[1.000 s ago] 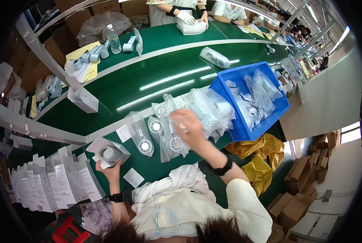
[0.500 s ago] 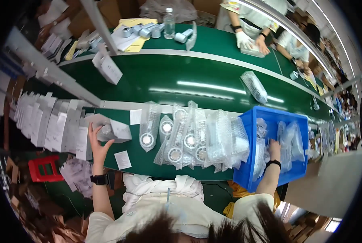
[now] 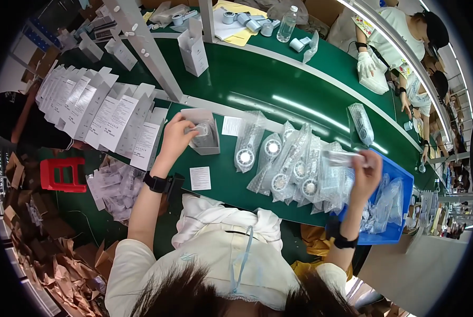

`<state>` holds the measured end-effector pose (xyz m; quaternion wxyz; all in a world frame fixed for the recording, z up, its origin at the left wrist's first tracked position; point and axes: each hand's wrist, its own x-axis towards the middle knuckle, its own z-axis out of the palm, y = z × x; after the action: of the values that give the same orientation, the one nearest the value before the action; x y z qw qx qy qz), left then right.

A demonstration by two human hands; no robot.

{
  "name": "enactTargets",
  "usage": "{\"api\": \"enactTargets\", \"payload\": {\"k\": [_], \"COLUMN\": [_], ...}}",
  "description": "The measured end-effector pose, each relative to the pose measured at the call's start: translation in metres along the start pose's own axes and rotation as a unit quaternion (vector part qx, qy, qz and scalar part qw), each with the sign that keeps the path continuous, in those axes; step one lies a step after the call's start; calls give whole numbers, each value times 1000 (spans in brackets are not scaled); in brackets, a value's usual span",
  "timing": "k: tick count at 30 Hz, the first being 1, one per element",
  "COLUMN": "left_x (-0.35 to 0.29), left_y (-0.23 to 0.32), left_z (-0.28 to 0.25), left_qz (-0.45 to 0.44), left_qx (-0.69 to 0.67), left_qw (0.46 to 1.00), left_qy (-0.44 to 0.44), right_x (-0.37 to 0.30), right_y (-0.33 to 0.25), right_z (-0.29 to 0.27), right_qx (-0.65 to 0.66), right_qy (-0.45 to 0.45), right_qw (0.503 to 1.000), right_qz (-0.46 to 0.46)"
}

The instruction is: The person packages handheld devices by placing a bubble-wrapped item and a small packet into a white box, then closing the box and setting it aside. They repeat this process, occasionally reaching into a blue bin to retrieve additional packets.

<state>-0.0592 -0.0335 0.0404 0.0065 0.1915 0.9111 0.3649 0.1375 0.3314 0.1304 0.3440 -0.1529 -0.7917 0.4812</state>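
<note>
My left hand (image 3: 176, 138) reaches over the rim of an open white box (image 3: 209, 149), fingers closed beside clear plastic wrapping (image 3: 202, 132) inside it. What they pinch, if anything, is hidden. Raised by the near corner of the blue bin (image 3: 389, 236), my right hand (image 3: 367, 177) grips a small clear plastic packet (image 3: 343, 158), blurred by motion. Left of that hand lies a row of bubble-wrapped devices (image 3: 294, 169) with round white-and-grey ends. A small printed sheet (image 3: 200, 178) lies in front of the box, and a white card (image 3: 231, 126) beyond it.
Open white boxes (image 3: 107, 113) stand in a row at the left. A metal post (image 3: 146, 50) rises behind them. On the green surface beyond are another white box (image 3: 193, 55) and a wrapped device (image 3: 360, 124). A co-worker's gloved hand (image 3: 366, 64) is at the far right.
My right hand has come up out of the blue bin with a clear packet. My left hand's spread fingers have closed at the box, which now faces upward. The view has shifted.
</note>
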Motion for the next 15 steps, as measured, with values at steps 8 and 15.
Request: {"api": "enactTargets", "payload": {"k": [8,15], "left_x": [16,15], "left_y": [-12,-25], "left_z": [-9,-8], "left_qz": [11,18], "left_qx": [-24,-63], "left_qw": [999,997], "left_qy": [-25,-31], "right_x": [-47,-40], "right_y": [-31,-19], "right_z": [246,279], "right_qx": [61,-219], "right_qy": [-283,-397], "right_qw": [925,797], "right_qz": [-247,-399]}}
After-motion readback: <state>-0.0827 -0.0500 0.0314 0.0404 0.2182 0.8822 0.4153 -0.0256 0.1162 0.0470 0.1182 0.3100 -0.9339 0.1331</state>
